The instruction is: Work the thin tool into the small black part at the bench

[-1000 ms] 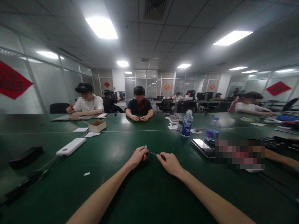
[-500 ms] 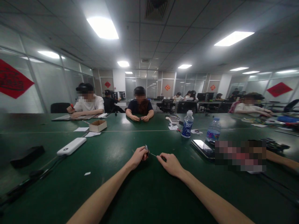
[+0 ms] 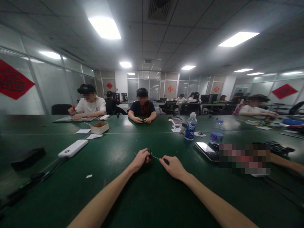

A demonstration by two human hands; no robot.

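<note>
Left fingers (image 3: 145, 153) gripped one dark piece (image 3: 149, 152), right fingers (image 3: 163, 161) one rod (image 3: 155, 157); two bottles (image 3: 190, 129) stood on the green bench (image 3: 133, 202) under ceiling lights (image 3: 104, 28).

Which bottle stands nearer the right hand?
The white-capped bottle on the left; the blue-capped bottle stands farther from the right hand.

My bare arms (image 3: 106, 195) slant inward from the bottom edge; just below the frame's centre my left hand (image 3: 142, 159) is curled, and right of it, apart, my right hand (image 3: 174, 167) pinches.
</note>
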